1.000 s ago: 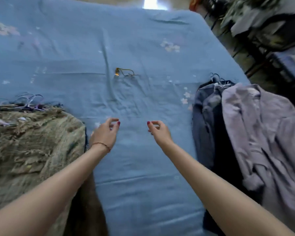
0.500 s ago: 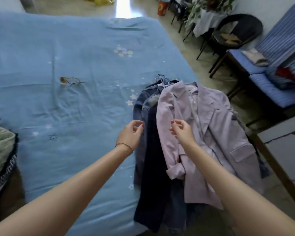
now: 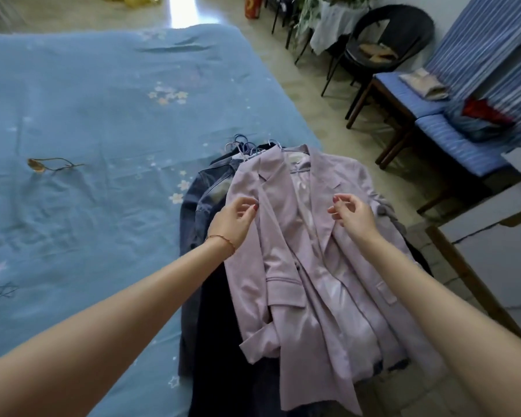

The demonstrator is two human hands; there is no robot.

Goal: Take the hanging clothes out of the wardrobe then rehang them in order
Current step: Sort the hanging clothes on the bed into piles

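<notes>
Blue bed point(image 3: 88, 115) fills frame left, mostly bare. Clothes point(image 3: 298, 236) pile at its right edge, hems overhanging the floor point(image 3: 322, 115). Left hand point(image 3: 233, 219) and right hand point(image 3: 354, 215) above lilac blazer, fingers loosely curled, pinching nothing.

Hands point(image 3: 233, 218) spread apart, perhaps touching blazer point(image 3: 286, 236)

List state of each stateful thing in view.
lilac blazer: top of pile, front open, lining showing
denim jacket: beneath blazer
hangers: hooks bunched at the collars
left hand: fingers curled, over blazer shoulder
right hand: fingers curled, over lapel
</notes>
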